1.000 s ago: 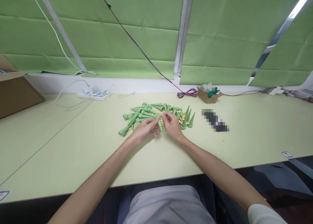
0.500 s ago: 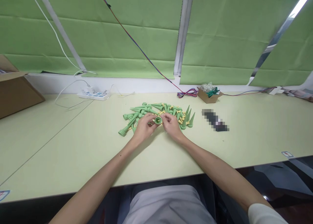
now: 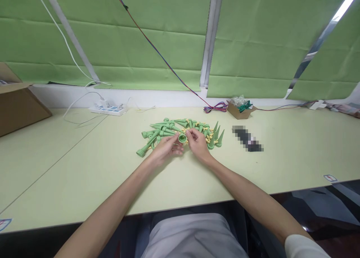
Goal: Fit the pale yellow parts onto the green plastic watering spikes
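Observation:
Between my hands is a green plastic plant watering spike (image 3: 182, 138), its round open end facing me. My left hand (image 3: 166, 148) has its thumb against the spike's left side, with the other fingers curled loosely below. My right hand (image 3: 199, 143) pinches at the spike's right edge; whether a small yellow part is between those fingertips, I cannot tell. Just beyond the hands lies a pile of green spikes (image 3: 152, 140), mixed with small yellow plastic pieces (image 3: 209, 138). Several pointed green cones (image 3: 220, 138) stand at the pile's right end.
A small cardboard box (image 3: 239, 113) holding clear and green plastic stands at the back, beside a bundled red-and-blue cable (image 3: 216, 107). A white power strip (image 3: 108, 110) lies back left. A larger carton (image 3: 22, 108) is far left. A blurred dark object (image 3: 247, 138) lies right.
The fingers of my left hand have loosened and dropped below the spike, and that hand has shifted slightly down. The spike's open end has tilted a little. My right hand has barely moved.

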A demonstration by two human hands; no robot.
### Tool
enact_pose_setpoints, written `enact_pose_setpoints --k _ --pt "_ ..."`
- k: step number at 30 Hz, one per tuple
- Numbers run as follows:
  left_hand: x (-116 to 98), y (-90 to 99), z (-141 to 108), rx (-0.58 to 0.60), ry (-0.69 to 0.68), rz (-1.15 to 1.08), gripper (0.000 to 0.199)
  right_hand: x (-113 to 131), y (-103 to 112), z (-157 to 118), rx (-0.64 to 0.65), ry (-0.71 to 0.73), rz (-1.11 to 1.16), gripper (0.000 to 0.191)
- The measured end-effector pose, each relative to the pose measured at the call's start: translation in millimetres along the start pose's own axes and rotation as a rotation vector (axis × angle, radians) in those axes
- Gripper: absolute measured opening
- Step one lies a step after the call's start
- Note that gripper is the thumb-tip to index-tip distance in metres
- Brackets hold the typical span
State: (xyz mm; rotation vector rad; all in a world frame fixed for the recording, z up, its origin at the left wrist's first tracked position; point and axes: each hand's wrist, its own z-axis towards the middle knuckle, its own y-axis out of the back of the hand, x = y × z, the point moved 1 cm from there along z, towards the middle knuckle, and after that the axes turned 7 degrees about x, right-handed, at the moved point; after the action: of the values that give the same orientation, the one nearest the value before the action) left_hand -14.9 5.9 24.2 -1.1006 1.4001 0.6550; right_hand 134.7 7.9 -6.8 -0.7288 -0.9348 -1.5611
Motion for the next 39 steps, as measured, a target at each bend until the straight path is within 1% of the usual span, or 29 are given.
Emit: enact_pose_setpoints --k 2,3,6,8,11,14,16,19,23,26,28,30,33,37,39 --pt "-1 -1.5 -1 0.025 0.077 -0.112 0.029 2 -1 0 0.01 0.012 0.003 0.034" --pt "-1 -1.8 -1 0.031 0.093 -0.146 0.026 3 -1 0 0.015 0.01 0.005 0.034" --pt "-1 0.0 0 0.037 0.076 -0.184 0.019 4 -1 0 0.028 -0.012 0.003 0.033" --pt "-1 2.6 0 0.044 0.038 -0.148 0.015 4 -1 0 0.037 -0.024 -0.005 0.032" --pt "-1 5.5 -1 0.091 -0.041 0.012 0.022 4 -1 0 0.049 -0.04 -0.012 0.032" --pt "-3 5.6 -3 0.14 -0.164 0.234 0.031 3 -1 -1 0.058 -0.061 -0.008 0.032" --pt "-3 5.0 -3 0.144 -0.242 0.37 0.034 3 -1 -1 0.059 -0.072 0.002 0.032" --pt "-1 5.7 -1 0.094 -0.358 0.553 0.036 1 0 0 0.05 -0.086 0.015 0.032" --pt "6 9.8 3 -0.052 -0.507 0.779 0.029 -3 0 2 0.041 -0.105 0.031 0.034" --pt "8 10.5 3 -0.088 -0.604 0.904 0.021 -4 1 3 0.038 -0.129 0.036 0.035" --pt "7 9.5 2 -0.096 -0.639 0.935 0.019 -5 0 3 0.039 -0.145 0.036 0.035" --pt "7 8.3 1 -0.114 -0.636 0.932 0.019 -5 0 2 0.03 -0.151 0.029 0.036" --pt "6 6.9 2 -0.143 -0.574 0.873 0.024 -6 0 2 -0.001 -0.142 0.004 0.037" --pt "3 5.9 1 -0.157 -0.419 0.69 0.032 -5 2 2 -0.038 -0.092 -0.001 0.037" --pt "1 5.6 0 -0.127 -0.316 0.555 0.036 -3 3 2 -0.042 -0.065 -0.011 0.037"
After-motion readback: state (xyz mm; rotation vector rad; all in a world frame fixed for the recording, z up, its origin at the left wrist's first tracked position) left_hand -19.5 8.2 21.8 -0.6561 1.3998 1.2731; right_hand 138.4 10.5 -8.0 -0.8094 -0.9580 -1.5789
